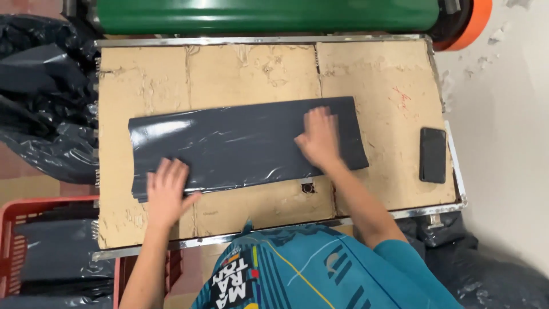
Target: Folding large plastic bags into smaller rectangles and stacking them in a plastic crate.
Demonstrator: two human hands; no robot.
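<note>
From my remote seat I saw the left hand [166, 191] and, farther up, the right hand [318, 137] pressed flat with fingers spread, gripping nothing, on the dark plastic bags [240, 146] stacked mid-cardboard [251, 71], phone [433, 154] lying well right.

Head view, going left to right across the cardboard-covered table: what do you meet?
Left hand on the stack of dark grey plastic bags → right hand pressing the same stack → black phone near the table's right edge.
</note>
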